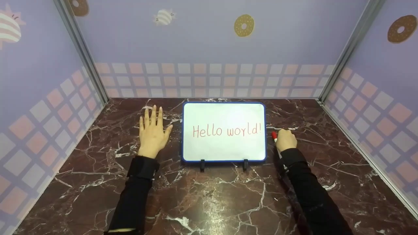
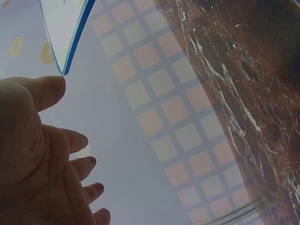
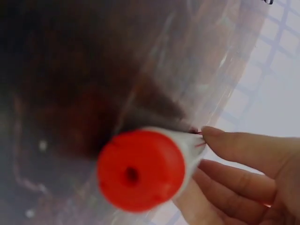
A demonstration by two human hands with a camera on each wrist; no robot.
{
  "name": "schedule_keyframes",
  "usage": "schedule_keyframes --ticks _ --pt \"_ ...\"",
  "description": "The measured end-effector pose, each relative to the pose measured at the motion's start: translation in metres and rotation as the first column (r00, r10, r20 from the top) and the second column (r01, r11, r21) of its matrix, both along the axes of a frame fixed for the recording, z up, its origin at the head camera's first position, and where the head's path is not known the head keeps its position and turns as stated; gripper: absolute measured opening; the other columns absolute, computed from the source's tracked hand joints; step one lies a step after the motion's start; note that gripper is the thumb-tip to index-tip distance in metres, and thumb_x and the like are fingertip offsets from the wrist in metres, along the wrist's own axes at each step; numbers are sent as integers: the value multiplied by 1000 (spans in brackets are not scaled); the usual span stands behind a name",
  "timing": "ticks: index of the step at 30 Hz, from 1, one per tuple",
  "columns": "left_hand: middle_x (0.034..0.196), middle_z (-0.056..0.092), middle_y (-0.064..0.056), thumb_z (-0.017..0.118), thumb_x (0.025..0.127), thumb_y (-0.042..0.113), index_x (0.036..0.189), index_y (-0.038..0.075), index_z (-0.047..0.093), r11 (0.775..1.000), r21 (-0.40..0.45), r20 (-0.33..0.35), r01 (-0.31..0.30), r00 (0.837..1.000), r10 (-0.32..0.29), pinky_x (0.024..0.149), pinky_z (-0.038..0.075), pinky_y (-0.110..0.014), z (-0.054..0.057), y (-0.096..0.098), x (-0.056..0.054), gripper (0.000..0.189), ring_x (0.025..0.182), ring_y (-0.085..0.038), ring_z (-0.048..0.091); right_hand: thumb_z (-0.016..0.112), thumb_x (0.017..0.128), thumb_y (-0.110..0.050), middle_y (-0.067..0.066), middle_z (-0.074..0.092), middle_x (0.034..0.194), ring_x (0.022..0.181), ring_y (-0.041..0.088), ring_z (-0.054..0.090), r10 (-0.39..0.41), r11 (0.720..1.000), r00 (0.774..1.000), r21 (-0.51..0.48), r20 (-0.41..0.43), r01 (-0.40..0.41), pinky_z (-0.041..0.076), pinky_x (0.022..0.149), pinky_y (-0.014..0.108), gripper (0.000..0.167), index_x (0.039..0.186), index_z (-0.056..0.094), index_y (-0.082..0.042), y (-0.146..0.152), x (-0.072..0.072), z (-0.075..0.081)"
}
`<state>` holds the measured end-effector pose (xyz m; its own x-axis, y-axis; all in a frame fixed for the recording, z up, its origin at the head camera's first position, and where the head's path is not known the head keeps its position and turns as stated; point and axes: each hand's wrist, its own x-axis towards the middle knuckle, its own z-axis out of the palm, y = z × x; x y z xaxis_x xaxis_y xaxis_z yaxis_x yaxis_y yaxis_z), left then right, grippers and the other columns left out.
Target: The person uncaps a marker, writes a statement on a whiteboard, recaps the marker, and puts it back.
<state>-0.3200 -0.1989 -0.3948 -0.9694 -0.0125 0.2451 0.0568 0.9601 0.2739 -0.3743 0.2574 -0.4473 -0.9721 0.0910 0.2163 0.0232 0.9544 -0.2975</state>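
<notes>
A small whiteboard with a blue frame stands on two black feet, with "Hello world!" written across it in red. My right hand, just right of the board, holds a white marker. One red end of it pokes out past the fingers in the head view. The marker's other red end faces the camera in the right wrist view, where thumb and fingers pinch the barrel. To the board's left, my left hand is spread with straight fingers and holds nothing. Its thumb points towards the board.
The dark red marble tabletop reaches to a lilac back wall with pink and white squares. Side walls with metal corner posts close it in on the left and right.
</notes>
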Motion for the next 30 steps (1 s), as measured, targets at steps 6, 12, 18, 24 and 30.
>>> schedule_keyframes --ticks 6,12,18,24,30 --pt "167 -4 -15 37 105 44 159 7 4 1000 0 17 -3 1000 3 126 -8 -56 0 0 0 73 153 -39 -6 70 82 -5 41 64 106 95 57 64 11 1000 999 -11 46 -11 56 81 65 31 102 64 18 4 1 2" --pt "167 -4 -15 35 106 45 159 7 4 1000 -4 26 -2 1000 2 126 -9 -56 1 1 -1 73 153 -39 -8 76 80 -11 42 62 109 98 58 63 10 1000 997 -19 71 -9 57 82 64 41 105 63 19 8 3 4" --pt "167 -3 -15 37 105 45 159 6 4 1000 -11 22 -3 1000 4 127 -6 -56 1 1 0 74 153 -39 -7 75 84 -14 42 62 109 97 57 63 28 999 998 15 53 -29 56 82 64 44 108 61 21 11 7 9" --pt "167 -4 -16 37 106 45 159 6 4 1000 -24 25 -1 1000 2 126 -7 -56 -2 -4 4 74 153 -39 -9 72 89 -17 40 65 103 92 55 65 60 998 998 9 -5 -60 56 77 64 38 101 66 18 7 15 23" --pt "167 -6 -16 38 106 43 159 6 0 999 -44 22 2 1000 -2 126 -10 -54 -8 -8 11 75 153 -38 -10 69 91 -16 32 69 106 91 51 67 91 993 972 -48 -218 -103 55 74 63 34 115 67 8 2 25 36"
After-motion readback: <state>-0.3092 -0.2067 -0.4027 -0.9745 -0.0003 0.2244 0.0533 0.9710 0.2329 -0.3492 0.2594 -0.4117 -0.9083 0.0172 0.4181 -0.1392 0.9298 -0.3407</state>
